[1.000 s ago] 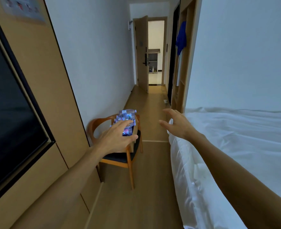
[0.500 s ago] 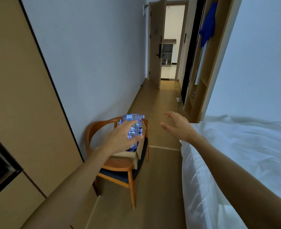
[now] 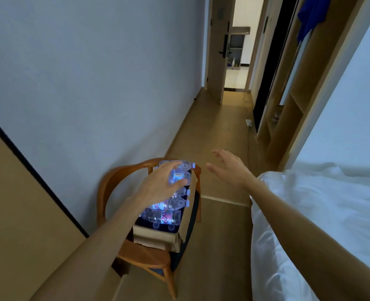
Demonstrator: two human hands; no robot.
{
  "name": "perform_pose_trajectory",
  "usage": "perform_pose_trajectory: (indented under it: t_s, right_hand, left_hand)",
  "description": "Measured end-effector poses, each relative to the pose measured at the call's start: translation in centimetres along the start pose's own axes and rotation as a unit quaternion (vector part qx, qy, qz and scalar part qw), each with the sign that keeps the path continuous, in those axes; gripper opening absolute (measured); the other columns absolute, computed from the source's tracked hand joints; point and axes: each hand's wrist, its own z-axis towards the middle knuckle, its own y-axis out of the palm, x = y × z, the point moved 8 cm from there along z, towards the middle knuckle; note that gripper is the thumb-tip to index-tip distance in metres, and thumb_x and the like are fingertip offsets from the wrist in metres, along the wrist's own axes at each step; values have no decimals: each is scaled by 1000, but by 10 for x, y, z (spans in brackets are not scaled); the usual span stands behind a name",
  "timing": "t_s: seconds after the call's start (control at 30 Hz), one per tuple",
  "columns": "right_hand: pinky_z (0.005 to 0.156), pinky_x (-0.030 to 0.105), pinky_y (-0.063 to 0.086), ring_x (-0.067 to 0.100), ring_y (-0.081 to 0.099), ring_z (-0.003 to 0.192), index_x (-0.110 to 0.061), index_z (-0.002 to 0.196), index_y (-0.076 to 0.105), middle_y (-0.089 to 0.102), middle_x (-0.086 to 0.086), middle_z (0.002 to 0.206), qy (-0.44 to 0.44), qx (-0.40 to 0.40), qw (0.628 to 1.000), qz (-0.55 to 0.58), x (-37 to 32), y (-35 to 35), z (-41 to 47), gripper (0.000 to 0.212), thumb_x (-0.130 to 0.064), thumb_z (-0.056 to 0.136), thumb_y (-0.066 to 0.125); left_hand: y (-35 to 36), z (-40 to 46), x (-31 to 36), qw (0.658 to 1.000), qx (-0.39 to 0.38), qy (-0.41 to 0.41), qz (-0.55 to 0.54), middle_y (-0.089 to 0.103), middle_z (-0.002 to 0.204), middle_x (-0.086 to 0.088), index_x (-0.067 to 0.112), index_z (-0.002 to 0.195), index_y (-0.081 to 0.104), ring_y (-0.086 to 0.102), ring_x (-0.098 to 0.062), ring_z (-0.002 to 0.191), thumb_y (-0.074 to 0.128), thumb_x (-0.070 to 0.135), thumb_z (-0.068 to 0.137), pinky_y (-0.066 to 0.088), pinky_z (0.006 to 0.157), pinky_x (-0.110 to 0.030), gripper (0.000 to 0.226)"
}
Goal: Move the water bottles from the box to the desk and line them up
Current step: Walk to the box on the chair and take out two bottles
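Clear plastic water bottles (image 3: 168, 206) are being kept lying on their sides in a cardboard box (image 3: 158, 236) on a wooden chair (image 3: 145, 256). The topmost bottle (image 3: 183, 173) is being covered by the left hand (image 3: 160, 184), fingers curved over it; a firm grip cannot be told. The right hand (image 3: 228, 168) is being held loosely spread beside the box, above the floor (image 3: 214, 135), near a white bed (image 3: 323, 213).

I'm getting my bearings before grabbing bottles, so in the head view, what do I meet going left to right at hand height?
Curved wooden chair back → left hand on clear plastic water bottles → right hand → white bed.
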Motion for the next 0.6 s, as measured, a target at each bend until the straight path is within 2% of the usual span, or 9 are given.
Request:
perform_pose_trajectory:
  t_s: [0.07, 0.17, 0.27, 0.43, 0.47, 0.6]
  right_hand:
    - [99, 32, 40, 16, 47, 126, -29, 141, 39, 48, -2, 140, -6, -14, 1000, 10, 15, 10, 35, 62, -54, 87, 57]
    - [95, 24, 35, 16, 49, 123, -26, 141, 42, 51, -1, 138, -29, -45, 998, 29, 31, 25, 87, 59, -49, 89, 59]
    - [100, 26, 36, 17, 48, 127, -21, 142, 43, 49, 1, 141, -50, -94, 993, 43, 43, 38, 136, 59, -45, 91, 59]
    - [96, 27, 40, 14, 52, 121, -22, 142, 44, 53, 1, 138, -56, -160, 982, 85, 53, 64, 205, 57, -42, 91, 61]
    - [95, 26, 41, 14, 52, 120, -23, 142, 43, 52, 1, 138, -58, -178, 978, 95, 54, 73, 216, 58, -42, 91, 61]
    - [92, 27, 43, 12, 54, 115, -26, 141, 44, 54, -2, 135, -60, -224, 967, 105, 59, 113, 255, 58, -43, 89, 63]
  left_hand:
    - [8, 28, -17, 1000, 9, -17, -22, 49, 137, 7, 31, 141, 41, 52, -13, 118, 59, 53, 88, 48, 97, -36, 60]
    - [19, 68, -43, 996, 28, -54, -72, 50, 135, 10, 33, 138, 42, 54, -9, 114, 61, 51, 88, 44, 90, -23, 57]
    - [26, 102, -62, 989, 55, -99, -91, 53, 128, 12, 34, 136, 44, 58, -6, 103, 61, 51, 87, 49, 89, -29, 55]
    - [32, 138, -94, 976, 105, -160, -104, 55, 112, 30, 51, 125, 45, 58, 7, 93, 57, 66, 78, 46, 77, -15, 51]
    - [32, 143, -101, 973, 113, -170, -104, 55, 110, 30, 53, 123, 45, 58, 7, 93, 56, 70, 76, 46, 76, -15, 51]
    - [35, 159, -135, 961, 133, -207, -125, 57, 105, 29, 47, 121, 50, 61, 4, 89, 54, 68, 75, 56, 79, -32, 50]
